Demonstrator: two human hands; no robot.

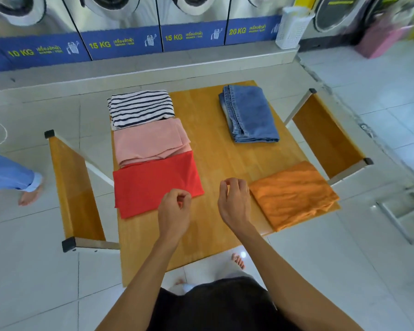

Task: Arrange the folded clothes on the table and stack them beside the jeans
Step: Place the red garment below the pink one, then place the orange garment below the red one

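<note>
Folded blue jeans lie at the far right of the wooden table. Down the left side runs a row of folded clothes: a striped one farthest, a pink one in the middle, a red one nearest. A folded orange cloth lies at the near right corner. My left hand hovers at the red cloth's near right corner, fingers loosely curled, holding nothing. My right hand hangs just left of the orange cloth, fingers curled and empty.
Wooden benches stand on the left and right of the table. Washing machines line the far wall, with a white basket beside them. Another person's leg and bare foot are at the left edge.
</note>
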